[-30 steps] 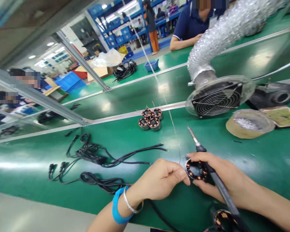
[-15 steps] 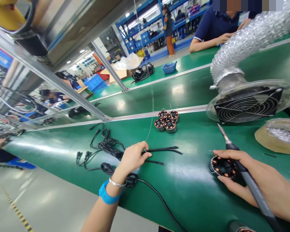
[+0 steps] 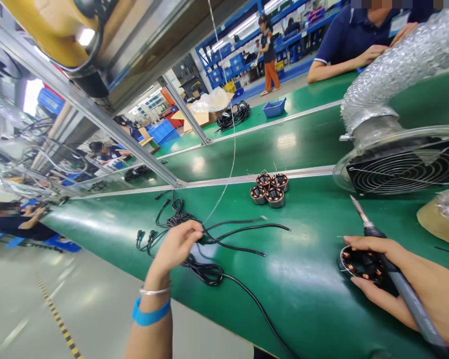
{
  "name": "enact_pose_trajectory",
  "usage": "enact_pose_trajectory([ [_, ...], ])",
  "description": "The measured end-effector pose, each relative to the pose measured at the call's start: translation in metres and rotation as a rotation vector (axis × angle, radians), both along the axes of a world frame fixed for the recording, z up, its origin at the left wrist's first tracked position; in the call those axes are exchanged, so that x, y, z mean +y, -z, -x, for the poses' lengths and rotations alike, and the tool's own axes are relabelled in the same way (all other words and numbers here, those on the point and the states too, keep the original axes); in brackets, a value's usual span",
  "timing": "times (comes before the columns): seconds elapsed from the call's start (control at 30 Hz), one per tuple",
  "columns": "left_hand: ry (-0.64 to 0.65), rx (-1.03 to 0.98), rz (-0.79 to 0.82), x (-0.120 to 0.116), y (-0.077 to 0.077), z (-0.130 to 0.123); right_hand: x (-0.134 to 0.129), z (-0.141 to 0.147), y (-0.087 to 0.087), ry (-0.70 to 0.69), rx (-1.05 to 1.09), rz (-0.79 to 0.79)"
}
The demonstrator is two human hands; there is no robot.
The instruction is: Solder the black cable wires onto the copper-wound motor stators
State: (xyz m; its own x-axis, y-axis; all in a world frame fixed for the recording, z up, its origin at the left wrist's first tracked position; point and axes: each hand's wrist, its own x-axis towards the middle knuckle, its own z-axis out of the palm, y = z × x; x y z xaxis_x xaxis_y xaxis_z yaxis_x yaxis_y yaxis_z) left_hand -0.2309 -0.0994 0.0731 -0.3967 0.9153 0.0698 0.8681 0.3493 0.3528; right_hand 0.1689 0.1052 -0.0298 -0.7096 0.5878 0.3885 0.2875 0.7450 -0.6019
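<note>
My left hand (image 3: 179,244), closed in a pinch, grips a black cable (image 3: 224,222) whose free end is blurred. A thin silvery wire (image 3: 232,164) hangs from above and reaches down to these fingertips; whether they hold it too I cannot tell. Other black cables (image 3: 254,227) lie under and beside this hand. My right hand (image 3: 407,279) is closed round a soldering iron (image 3: 400,284), its tip pointing up and away. Thumb and fingers of the same hand also hold a ring-shaped motor stator (image 3: 346,264) with copper windings, low over the green bench.
Several stators (image 3: 275,197) stand grouped by the metal rail (image 3: 232,179). A fume extractor fan (image 3: 404,169) with a foil duct (image 3: 381,85) stands at the right, near a round foil-topped container (image 3: 443,214). Across the bench sits a co-worker (image 3: 344,45) near a blue bin (image 3: 274,107).
My left hand has moved left and towards the coiled cables, shifting a cable end with it. The right hand still holds the iron and stator. The view has turned slightly left.
</note>
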Motion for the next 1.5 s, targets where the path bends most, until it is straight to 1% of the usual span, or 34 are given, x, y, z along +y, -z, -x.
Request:
enact_pose_trajectory([
  [0.07, -0.051, -0.016, -0.117, -0.016, -0.024, 0.014, 0.0, 0.0, -0.001, -0.008, 0.001, -0.006],
  [0.13, -0.087, -0.06, -0.261, -0.023, -0.042, 0.014, 0.0, 0.001, -0.001, -0.011, 0.01, -0.008],
  [0.17, -0.081, -0.093, -0.297, -0.023, -0.047, 0.008, 0.0, 0.001, -0.001, -0.014, 0.014, -0.007],
  [0.2, -0.052, -0.13, -0.291, -0.019, -0.048, -0.003, 0.0, 0.001, -0.002, -0.019, 0.019, -0.004],
  [0.23, 0.002, -0.162, -0.233, -0.012, -0.046, -0.017, 0.0, 0.002, -0.003, -0.026, 0.019, 0.002],
  [0.27, 0.084, -0.181, -0.124, -0.004, -0.042, -0.033, -0.001, 0.002, -0.005, -0.029, 0.022, 0.005],
  [0.33, 0.255, -0.173, 0.099, 0.017, -0.025, -0.067, -0.001, 0.002, -0.011, -0.035, 0.022, 0.011],
  [0.4, 0.374, -0.126, 0.242, 0.038, -0.005, -0.098, -0.001, 0.002, -0.018, -0.043, 0.015, 0.021],
  [0.47, 0.444, -0.103, 0.277, 0.057, 0.014, -0.125, -0.001, 0.002, -0.024, -0.048, 0.016, 0.041],
  [0.57, 0.588, -0.156, 0.24, 0.081, 0.038, -0.157, 0.001, 0.003, -0.028, -0.061, 0.044, 0.06],
  [0.63, 0.722, -0.179, 0.23, 0.094, 0.049, -0.174, 0.002, 0.004, -0.028, -0.071, 0.067, 0.061],
  [0.67, 0.773, -0.177, 0.229, 0.099, 0.053, -0.18, 0.003, 0.004, -0.028, -0.077, 0.076, 0.062],
  [0.7, 0.796, -0.18, 0.227, 0.103, 0.056, -0.185, 0.003, 0.005, -0.028, -0.084, 0.082, 0.066],
  [0.73, 0.783, -0.198, 0.22, 0.106, 0.058, -0.187, 0.004, 0.005, -0.029, -0.092, 0.088, 0.067],
  [0.77, 0.744, -0.242, 0.214, 0.109, 0.059, -0.188, 0.004, 0.005, -0.031, -0.095, 0.102, 0.06],
  [0.87, 0.559, -0.5, 0.176, 0.111, 0.053, -0.188, 0.003, 0.003, -0.041, -0.049, 0.185, 0.042],
  [0.93, 0.476, -0.627, 0.138, 0.11, 0.046, -0.19, -0.002, 0.002, -0.049, -0.026, 0.275, 0.101],
  [0.97, 0.461, -0.644, 0.114, 0.11, 0.043, -0.192, -0.005, 0.003, -0.053, -0.033, 0.318, 0.146],
  [1.0, 0.452, -0.636, 0.088, 0.11, 0.04, -0.194, -0.009, 0.003, -0.056, -0.043, 0.355, 0.186],
  [1.07, 0.454, -0.601, 0.054, 0.111, 0.037, -0.197, -0.016, 0.006, -0.059, -0.041, 0.406, 0.209],
  [1.17, 0.491, -0.636, 0.016, 0.117, 0.035, -0.193, -0.023, 0.013, -0.058, 0.001, 0.423, 0.161],
  [1.27, 0.559, -0.695, -0.034, 0.123, 0.036, -0.185, -0.024, 0.021, -0.056, -0.018, 0.458, 0.122],
  [1.3, 0.588, -0.741, -0.02, 0.123, 0.036, -0.183, -0.024, 0.024, -0.055, -0.044, 0.477, 0.108],
  [1.33, 0.612, -0.827, 0.029, 0.123, 0.038, -0.182, -0.025, 0.027, -0.055, -0.075, 0.494, 0.094],
  [1.4, 0.617, -1.082, 0.204, 0.122, 0.041, -0.182, -0.026, 0.031, -0.055, -0.097, 0.511, 0.062],
  [1.43, 0.588, -1.198, 0.283, 0.12, 0.043, -0.183, -0.026, 0.033, -0.055, -0.073, 0.508, 0.057],
  [1.47, 0.55, -1.276, 0.326, 0.118, 0.045, -0.184, -0.027, 0.034, -0.056, -0.031, 0.498, 0.063],
  [1.5, 0.516, -1.303, 0.324, 0.116, 0.047, -0.186, -0.028, 0.035, -0.056, 0.019, 0.486, 0.076],
])
